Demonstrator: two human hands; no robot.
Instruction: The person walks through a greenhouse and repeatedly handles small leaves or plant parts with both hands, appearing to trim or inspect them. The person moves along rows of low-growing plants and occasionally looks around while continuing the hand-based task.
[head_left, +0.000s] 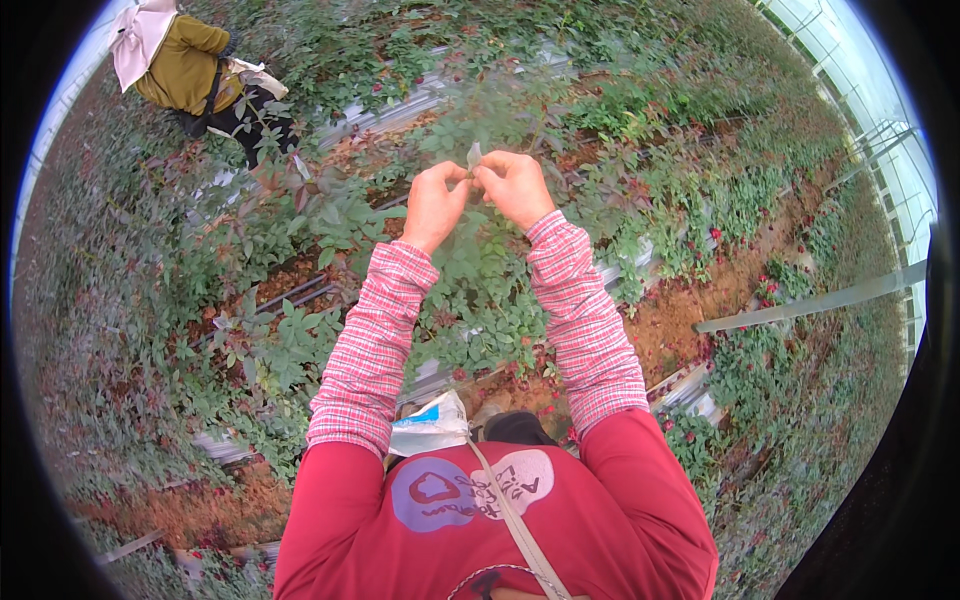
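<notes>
Above the rose plants, a small translucent pale sleeve (474, 154) stands upright between my hands. My left hand (435, 204) pinches at its lower end with thumb and forefinger. Close against it, my right hand (517, 187) grips the sleeve's lower right side. Whatever is inside the sleeve and the stem under it are too small or hidden by the fingers to tell. Green leaves (476, 251) spread beneath both hands. A similar pale sleeve (301, 166) sits on a shoot to the left.
Another person (184, 64) stands among the plants at upper left. A white bag (431, 426) hangs at my waist on a strap (517, 517). A metal post (810, 301) slants in at right. Bare soil (675, 319) and plastic mulch (694, 394) run between rows.
</notes>
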